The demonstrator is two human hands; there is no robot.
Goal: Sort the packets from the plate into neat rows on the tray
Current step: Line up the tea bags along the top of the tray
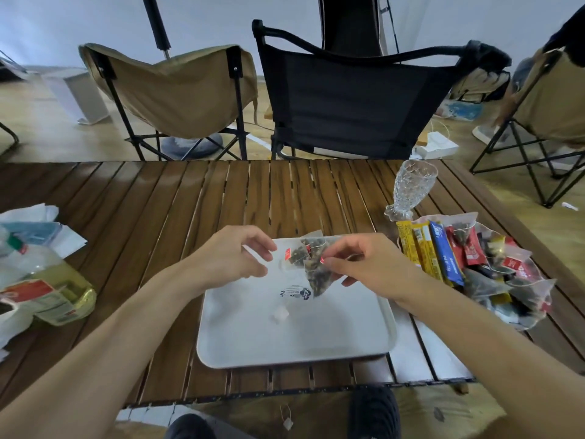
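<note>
Head view: the 2 hands meet above the far half of the white tray [285,337], which lies at the middle of the near edge of the slatted desk [158,217]. The left hand [235,258] pinches the left edge of a bunch of clear tea-bag packets [308,264] with curled fingers, and the right hand [364,264] pinches its right side at a red tag. The remaining heap of packets [468,264] lies by the right edge, largely hiding its plate, beside a tilted glass [411,191].
</note>
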